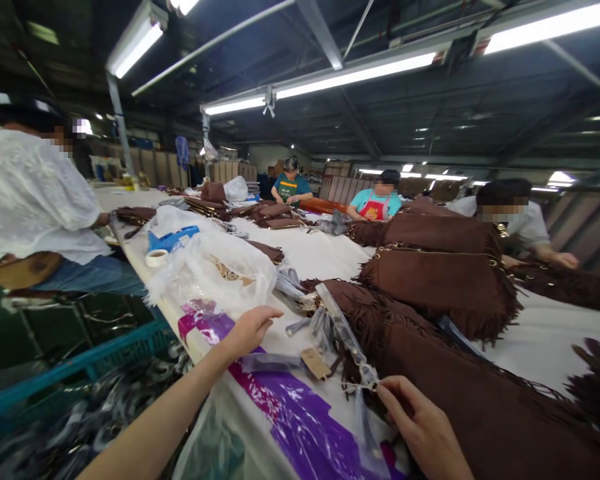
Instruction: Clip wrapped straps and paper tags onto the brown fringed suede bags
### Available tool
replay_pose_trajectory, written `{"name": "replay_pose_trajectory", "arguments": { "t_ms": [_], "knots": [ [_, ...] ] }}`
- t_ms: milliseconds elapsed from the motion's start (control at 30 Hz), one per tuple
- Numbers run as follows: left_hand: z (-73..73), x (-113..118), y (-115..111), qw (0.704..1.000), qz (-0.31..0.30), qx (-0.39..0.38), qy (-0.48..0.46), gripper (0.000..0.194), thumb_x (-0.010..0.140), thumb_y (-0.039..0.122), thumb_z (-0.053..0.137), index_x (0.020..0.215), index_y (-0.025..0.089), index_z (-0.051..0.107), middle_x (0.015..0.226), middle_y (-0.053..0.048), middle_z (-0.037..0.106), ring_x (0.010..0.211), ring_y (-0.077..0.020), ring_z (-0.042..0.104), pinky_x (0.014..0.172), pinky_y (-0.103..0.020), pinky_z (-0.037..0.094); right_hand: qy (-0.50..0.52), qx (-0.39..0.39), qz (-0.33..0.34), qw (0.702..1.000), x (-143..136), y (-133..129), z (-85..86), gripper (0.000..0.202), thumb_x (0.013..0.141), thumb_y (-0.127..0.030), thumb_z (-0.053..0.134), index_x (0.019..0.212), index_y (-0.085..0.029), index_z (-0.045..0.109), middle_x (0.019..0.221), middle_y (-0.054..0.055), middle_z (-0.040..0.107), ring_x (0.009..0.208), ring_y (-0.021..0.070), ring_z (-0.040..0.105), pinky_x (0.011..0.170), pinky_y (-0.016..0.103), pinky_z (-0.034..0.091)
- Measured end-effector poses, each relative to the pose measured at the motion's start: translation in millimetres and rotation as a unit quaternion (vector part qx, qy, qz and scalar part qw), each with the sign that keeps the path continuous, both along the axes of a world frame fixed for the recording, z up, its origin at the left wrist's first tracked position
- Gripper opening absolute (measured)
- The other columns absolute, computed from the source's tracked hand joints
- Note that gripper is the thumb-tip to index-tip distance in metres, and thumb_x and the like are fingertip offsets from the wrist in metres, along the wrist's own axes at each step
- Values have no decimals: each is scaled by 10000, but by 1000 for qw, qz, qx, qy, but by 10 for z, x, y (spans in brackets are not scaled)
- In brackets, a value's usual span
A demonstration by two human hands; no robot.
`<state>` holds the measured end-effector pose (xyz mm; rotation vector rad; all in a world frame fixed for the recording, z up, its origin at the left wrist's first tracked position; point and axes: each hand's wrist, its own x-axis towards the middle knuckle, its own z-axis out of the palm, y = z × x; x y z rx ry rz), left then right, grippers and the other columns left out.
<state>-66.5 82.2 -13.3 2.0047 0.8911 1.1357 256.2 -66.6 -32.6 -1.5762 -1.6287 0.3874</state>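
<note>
My left hand [253, 330] hangs over the table's near edge with nothing in it, fingers loosely stretched out and slightly apart. It is near a translucent plastic bag [250, 267] and above purple printed plastic [305, 420]. My right hand [423, 423] pinches a thin pale string [356, 385] beside the metal fittings of a brown fringed handbag [460, 387]. A strap wrapped in clear plastic [341, 321] runs to those fittings. A brown card tag [316, 364] lies left of the string; its attachment is unclear.
More brown fringed bags [430, 283] are stacked beyond my right hand. A tape roll [155, 258] and blue object [174, 237] are at the left edge. Below is a teal crate [95, 363] of plastic-wrapped pieces. A co-worker [35, 193] sits left; several others work across the table.
</note>
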Motion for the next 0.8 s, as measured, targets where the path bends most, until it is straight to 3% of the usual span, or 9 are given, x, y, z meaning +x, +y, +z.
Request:
{"name": "replay_pose_trajectory", "arguments": {
  "t_ms": [100, 200, 267, 400, 500, 600, 700, 800],
  "knots": [
    [-160, -157, 177, 995, 8, 71, 69, 379, 738, 85, 560, 1029, 255, 733, 1097, -68, 718, 1077, -246, 612, 1032, -397, 399, -15, 65, 28, 997, -280, 126, 215, 266, 911, -464, 518, 853, -247, 661, 751, 22, 673, 646, 209, 624, 593, 261, 482],
    [-309, -219, 312, 990, -13, 94, 104, 402, 737, 46, 527, 1019, 241, 737, 1116, -77, 718, 1108, -251, 613, 1089, -428, 345, -66, 86, 144, 983, -725, 406, 377, 228, 945, -319, 476, 877, -229, 674, 822, 49, 680, 741, 220, 635, 674, 279, 484],
    [-378, -232, 354, 990, -17, 91, 105, 383, 749, 44, 522, 992, 241, 743, 1107, -75, 724, 1085, -249, 629, 1105, -436, 323, -145, 60, 176, 972, -1010, 649, 379, 211, 927, -187, 465, 895, -209, 672, 841, 51, 681, 781, 211, 644, 718, 274, 484],
    [-429, -236, 350, 985, -12, 110, 134, 350, 801, 63, 501, 1006, 223, 735, 1132, -79, 716, 1086, -235, 635, 1110, -432, 322, -296, -5, 134, 946, -1367, 1078, 214, 230, 884, -70, 525, 1028, -191, 658, 926, 53, 680, 865, 199, 651, 765, 253, 471],
    [-429, -230, 338, 965, 0, 146, 218, 366, 852, 58, 430, 1052, 176, 713, 1185, -95, 692, 1113, -217, 625, 1114, -425, 322, -354, -30, 116, 928, -1503, 1262, 124, 178, 902, -93, 550, 974, -203, 671, 914, 54, 662, 792, 198, 654, 661, 243, 451],
    [-419, -222, 337, 949, 15, 161, 272, 367, 875, 55, 407, 1048, 168, 710, 1204, -83, 684, 1114, -196, 625, 1120, -397, 323, -415, -46, 113, 902, -1612, 1327, 142, 187, 924, -93, 520, 859, -191, 666, 908, 65, 649, 730, 200, 650, 561, 245, 402],
    [-400, -215, 332, 946, 22, 154, 285, 365, 876, 48, 402, 1008, 176, 716, 1208, -65, 684, 1126, -185, 620, 1122, -383, 321, -456, -41, 132, 879, -1628, 1284, 271, 206, 897, -48, 509, 860, -191, 653, 925, 65, 639, 785, 215, 648, 544, 247, 371],
    [-383, -213, 321, 945, 17, 148, 291, 361, 855, 29, 405, 952, 184, 717, 1206, -50, 685, 1126, -177, 617, 1125, -383, 314, -486, -37, 130, 863, -1393, 1144, 470, 207, 831, -15, 522, 827, -193, 628, 909, 57, 622, 800, 219, 640, 552, 253, 364]
  ]
}}
